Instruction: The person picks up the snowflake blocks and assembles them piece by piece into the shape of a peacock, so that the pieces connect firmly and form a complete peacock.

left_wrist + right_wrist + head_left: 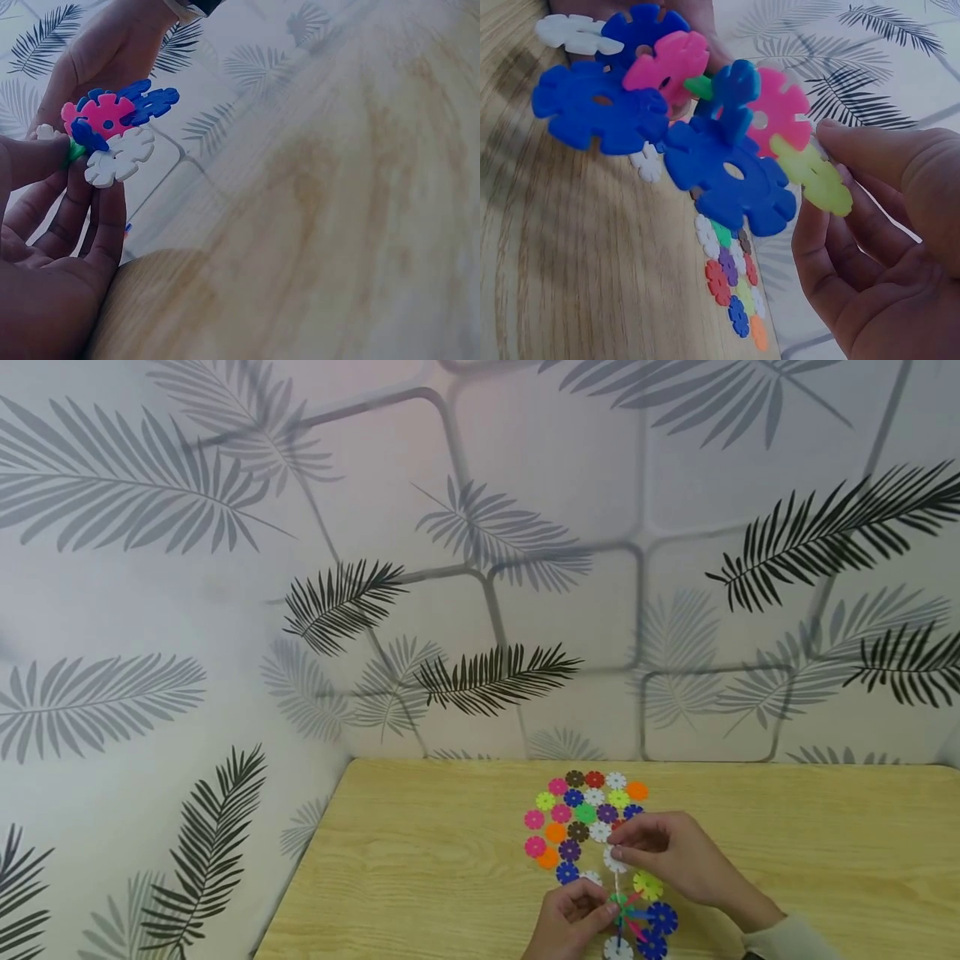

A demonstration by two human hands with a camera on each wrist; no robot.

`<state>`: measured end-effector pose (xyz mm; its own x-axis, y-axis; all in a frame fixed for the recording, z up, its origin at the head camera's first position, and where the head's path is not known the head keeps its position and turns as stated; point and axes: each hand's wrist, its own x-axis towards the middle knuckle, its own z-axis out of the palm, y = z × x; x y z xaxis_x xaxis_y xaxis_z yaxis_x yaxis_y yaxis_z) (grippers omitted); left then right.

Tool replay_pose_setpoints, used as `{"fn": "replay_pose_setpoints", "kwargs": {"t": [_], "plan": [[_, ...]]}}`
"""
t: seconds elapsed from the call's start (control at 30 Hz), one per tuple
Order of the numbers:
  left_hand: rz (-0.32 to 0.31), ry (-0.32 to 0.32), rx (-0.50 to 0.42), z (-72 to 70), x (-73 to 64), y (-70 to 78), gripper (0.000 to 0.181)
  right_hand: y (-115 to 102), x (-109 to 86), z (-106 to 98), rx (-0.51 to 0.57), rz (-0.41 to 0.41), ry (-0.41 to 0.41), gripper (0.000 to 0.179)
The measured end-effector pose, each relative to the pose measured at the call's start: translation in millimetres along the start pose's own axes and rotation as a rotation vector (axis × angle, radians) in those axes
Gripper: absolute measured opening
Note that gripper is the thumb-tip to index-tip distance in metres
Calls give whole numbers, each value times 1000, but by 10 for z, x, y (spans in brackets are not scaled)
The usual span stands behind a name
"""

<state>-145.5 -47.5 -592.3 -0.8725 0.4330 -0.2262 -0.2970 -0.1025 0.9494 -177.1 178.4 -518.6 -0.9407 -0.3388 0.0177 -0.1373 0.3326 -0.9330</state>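
Notched plastic snowflake discs are joined into a small build, with blue discs [731, 176], pink discs [784, 112], a yellow disc [814, 176] and a white disc [120, 157] sticking out. My left hand [572, 918] pinches the green disc [619, 908] at its middle between thumb and fingers. At the far side of the build, my right hand [693, 864] pinches another white disc [615, 859] by its edge. In the right wrist view that disc is mostly hidden behind the yellow one and my fingers.
Several loose discs lie flat on the wooden table [420, 843] just beyond my hands, among them a pink disc [534, 819], an orange disc [637, 791] and a brown disc [575, 778]. A leaf-patterned wall [547, 610] stands behind the table's far edge.
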Motion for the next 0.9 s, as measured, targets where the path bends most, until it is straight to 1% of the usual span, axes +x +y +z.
{"fn": "replay_pose_setpoints", "kwargs": {"t": [0.2,0.37,0.47,0.53,0.7,0.9], "plan": [[33,-26,2,-3,-7,-21,38,-11,-6,37,-5,-3,1,13],[56,-20,30,9,-17,4,37,-12,-20,44,-9,-14,18,15],[71,-15,59,14,-21,10,36,-23,-28,54,-17,-2,27,15],[68,-10,68,13,-20,10,34,-31,-33,62,-20,7,33,15],[30,3,59,15,-16,19,30,-46,-44,76,-20,22,49,15],[28,17,87,20,-8,25,27,-54,-68,80,-29,52,30,14]]}}
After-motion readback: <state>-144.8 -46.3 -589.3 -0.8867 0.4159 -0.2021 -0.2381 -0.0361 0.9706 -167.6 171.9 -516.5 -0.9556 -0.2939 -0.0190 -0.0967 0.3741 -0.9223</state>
